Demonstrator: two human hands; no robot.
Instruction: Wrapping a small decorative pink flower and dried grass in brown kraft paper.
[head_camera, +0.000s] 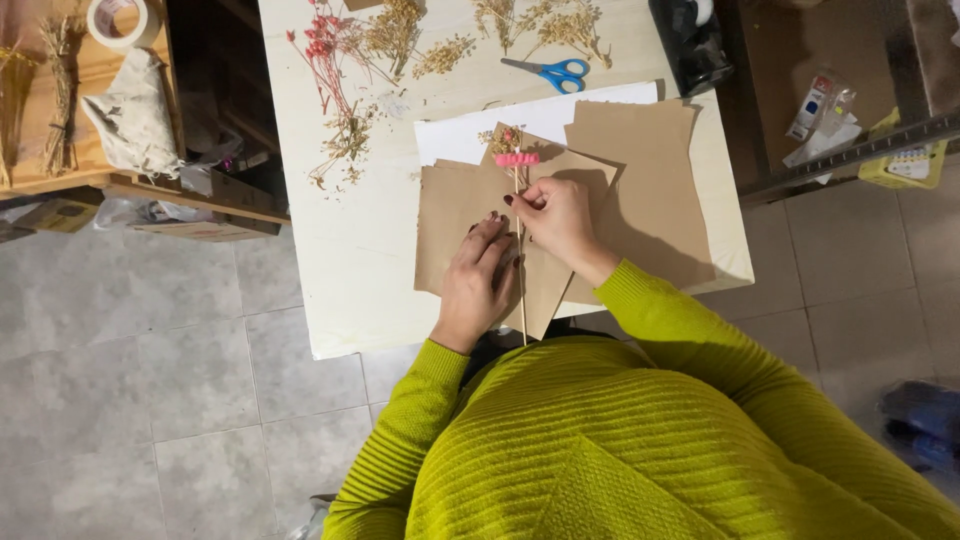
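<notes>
Head view: right hand (558, 215) pinching dried stem (520, 270); left hand (480, 285) flat beside it.

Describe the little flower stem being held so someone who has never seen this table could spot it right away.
Start at the white table and find the brown paper sheets near its front edge. Over them, the right hand pinches a thin straw-coloured stem, with the left hand beside it. Unlike the loose dried sprigs farther back, it is topped by a small pink cluster.

Head camera looks steeply down, near the table (350, 260).
</notes>
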